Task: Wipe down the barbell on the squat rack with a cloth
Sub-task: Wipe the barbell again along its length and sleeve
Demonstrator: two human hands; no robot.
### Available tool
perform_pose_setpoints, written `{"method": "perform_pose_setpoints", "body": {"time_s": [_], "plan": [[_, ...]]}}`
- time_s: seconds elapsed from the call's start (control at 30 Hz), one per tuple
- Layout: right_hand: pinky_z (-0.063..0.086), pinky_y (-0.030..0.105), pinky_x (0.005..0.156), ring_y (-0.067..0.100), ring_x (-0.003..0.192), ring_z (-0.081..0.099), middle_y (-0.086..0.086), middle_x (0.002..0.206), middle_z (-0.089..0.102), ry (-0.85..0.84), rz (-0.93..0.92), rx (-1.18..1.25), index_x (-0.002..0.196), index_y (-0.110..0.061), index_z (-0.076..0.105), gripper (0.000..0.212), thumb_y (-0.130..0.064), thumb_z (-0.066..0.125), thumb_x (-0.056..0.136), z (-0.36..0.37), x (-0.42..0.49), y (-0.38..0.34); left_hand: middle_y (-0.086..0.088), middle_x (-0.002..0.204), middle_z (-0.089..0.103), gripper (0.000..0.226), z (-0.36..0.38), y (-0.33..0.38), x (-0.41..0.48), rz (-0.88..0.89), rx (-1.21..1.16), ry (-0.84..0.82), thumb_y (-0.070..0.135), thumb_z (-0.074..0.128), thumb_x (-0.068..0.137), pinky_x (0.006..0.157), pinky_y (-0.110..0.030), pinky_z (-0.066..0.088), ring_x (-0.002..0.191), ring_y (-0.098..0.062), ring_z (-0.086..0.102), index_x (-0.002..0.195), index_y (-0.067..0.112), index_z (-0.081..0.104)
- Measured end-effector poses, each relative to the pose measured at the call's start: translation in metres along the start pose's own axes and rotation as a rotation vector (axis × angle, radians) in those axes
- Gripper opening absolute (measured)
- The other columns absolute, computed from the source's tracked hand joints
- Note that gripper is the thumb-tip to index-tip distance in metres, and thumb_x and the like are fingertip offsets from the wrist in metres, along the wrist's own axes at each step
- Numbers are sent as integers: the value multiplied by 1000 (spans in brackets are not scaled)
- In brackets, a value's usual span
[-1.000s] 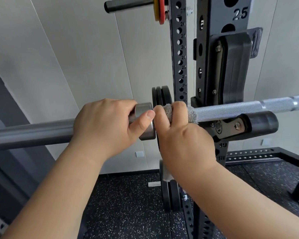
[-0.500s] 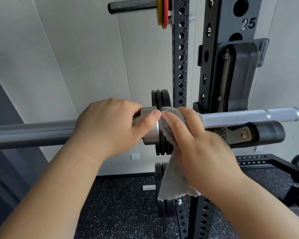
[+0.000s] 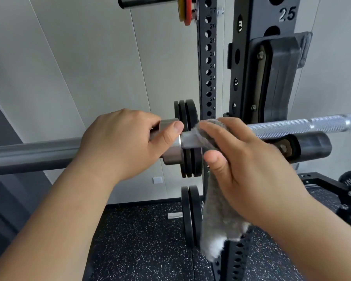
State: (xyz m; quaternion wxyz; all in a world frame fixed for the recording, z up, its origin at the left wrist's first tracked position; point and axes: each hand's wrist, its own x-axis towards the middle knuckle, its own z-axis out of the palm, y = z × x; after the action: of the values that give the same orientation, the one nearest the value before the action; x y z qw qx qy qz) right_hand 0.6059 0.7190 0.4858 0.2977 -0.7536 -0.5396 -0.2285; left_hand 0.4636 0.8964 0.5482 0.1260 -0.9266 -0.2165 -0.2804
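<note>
The barbell [image 3: 312, 126] lies across the rack [image 3: 251, 57], and the left hand [image 3: 122, 142] is clamped round its sleeve just left of the collar [image 3: 170, 155]. Just right of the collar the right hand [image 3: 251, 169] holds the cloth [image 3: 219, 216] over the bar, fingers on top and thumb beneath. A second ago the cloth was bunched tight in that fist; now it hangs loose below the collar, likely a re-grip before wiping further right.
</note>
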Motion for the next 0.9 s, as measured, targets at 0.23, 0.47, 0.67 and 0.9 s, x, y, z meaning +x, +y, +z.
{"method": "perform_pose_setpoints", "body": {"time_s": [0.23, 0.47, 0.67, 0.9], "plan": [[48, 37, 44, 31, 54, 55, 5, 116, 54, 127, 107, 77, 131, -26, 64, 48, -43, 27, 104, 28, 15, -39, 1, 57, 52, 81, -2, 1, 0, -17, 2, 1, 84, 6, 83, 53, -33, 34, 60, -19, 51, 68, 17, 49], [59, 41, 58, 26, 75, 71, -16, 135, 59, 140, 125, 21, 135, -30, 58, 35, -37, 49, 102, 2, 2, -16, 0, 57, 52, 80, -2, 0, 1, -8, 0, -14, 84, 5, 83, 51, -32, 30, 57, -16, 50, 67, 18, 47], [51, 33, 50, 24, 61, 62, -11, 98, 55, -50, 94, -227, 111, -31, 53, 27, -52, 62, 98, -14, 12, -27, 0, 57, 53, 82, -3, 0, 2, -13, -9, -25, 84, 4, 82, 52, -32, 32, 59, -17, 51, 68, 17, 49], [39, 37, 70, 20, 79, 45, -8, 74, 61, -90, -314, -581, 85, -25, 61, 27, -48, 63, 99, -37, 42, -13, 3, 59, 54, 81, -1, 1, -1, -23, 30, -7, 85, 6, 84, 54, -32, 35, 61, -21, 52, 70, 20, 52]]}}
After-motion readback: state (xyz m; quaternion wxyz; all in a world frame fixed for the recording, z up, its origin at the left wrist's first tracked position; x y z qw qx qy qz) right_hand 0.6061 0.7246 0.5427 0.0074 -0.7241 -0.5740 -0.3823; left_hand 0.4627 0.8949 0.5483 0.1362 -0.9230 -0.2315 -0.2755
